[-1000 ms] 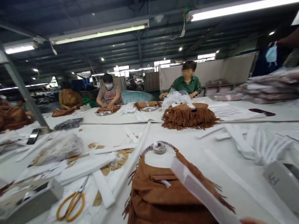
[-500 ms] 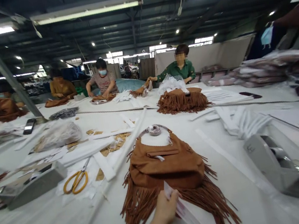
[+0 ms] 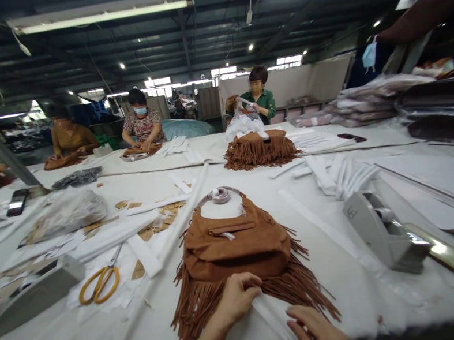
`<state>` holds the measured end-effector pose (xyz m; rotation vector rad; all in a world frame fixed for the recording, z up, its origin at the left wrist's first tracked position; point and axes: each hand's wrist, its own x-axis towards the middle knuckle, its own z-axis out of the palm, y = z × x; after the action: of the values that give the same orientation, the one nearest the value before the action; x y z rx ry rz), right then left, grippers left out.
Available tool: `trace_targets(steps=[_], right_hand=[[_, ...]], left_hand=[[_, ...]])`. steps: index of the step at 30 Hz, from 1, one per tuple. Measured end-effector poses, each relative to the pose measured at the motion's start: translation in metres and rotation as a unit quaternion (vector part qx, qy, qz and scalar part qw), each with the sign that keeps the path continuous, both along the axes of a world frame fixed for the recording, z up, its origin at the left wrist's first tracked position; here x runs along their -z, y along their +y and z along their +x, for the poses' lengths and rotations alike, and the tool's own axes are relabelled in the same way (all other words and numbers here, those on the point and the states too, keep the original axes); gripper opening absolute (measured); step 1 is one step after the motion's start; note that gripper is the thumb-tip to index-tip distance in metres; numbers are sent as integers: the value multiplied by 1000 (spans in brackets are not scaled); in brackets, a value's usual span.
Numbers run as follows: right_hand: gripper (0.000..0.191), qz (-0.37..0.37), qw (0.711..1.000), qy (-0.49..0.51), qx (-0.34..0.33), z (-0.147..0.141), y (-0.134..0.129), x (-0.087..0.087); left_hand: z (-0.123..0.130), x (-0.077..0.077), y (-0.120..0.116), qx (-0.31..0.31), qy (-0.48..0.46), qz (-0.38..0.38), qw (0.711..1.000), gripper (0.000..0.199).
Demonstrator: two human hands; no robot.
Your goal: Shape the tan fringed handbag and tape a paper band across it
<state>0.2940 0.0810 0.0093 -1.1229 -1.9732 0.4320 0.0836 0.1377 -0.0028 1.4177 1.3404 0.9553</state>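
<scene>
A brown fringed handbag (image 3: pixel 235 244) lies on the white-covered table in front of me, its handle wrapped and pointing away. My left hand (image 3: pixel 238 297) is at the bag's lower edge, thumb and fingers pinched on one end of a translucent white plastic strip (image 3: pixel 275 322). From there the strip runs down toward the table's near edge. My right hand (image 3: pixel 319 332) is beside the strip at the bottom of the view, fingers curled with a gap between them; nothing shows in its grasp. Brown fringe (image 3: pixel 203 309) spreads out on both sides of the bag.
Yellow-handled scissors (image 3: pixel 100 283) lie on the left, near a grey tape dispenser (image 3: pixel 33 295). Another dispenser (image 3: pixel 384 230) stands on the right. White strips (image 3: pixel 337 174) are piled beyond it. Across the table, a fringed bag (image 3: pixel 261 149) lies before a person in green (image 3: pixel 267 101).
My right hand has come into view beside the strip. The left hand keeps its pinch near the bag's lower edge. The whole view has shifted right. The person in green now raises white plastic.
</scene>
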Motion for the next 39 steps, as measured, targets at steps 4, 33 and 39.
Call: trace_targets(steps=[4, 33, 39], right_hand=[[24, 109, 991, -66, -50, -35, 19, 13], [33, 42, 970, -237, 20, -51, 22, 36], [27, -4, 984, -174, -33, -52, 18, 27]], left_hand=[[-3, -3, 2, 25, -8, 17, 1000, 34], [-29, -13, -1, 125, 641, 153, 742, 24], [-44, -32, 5, 133, 604, 136, 774, 22]])
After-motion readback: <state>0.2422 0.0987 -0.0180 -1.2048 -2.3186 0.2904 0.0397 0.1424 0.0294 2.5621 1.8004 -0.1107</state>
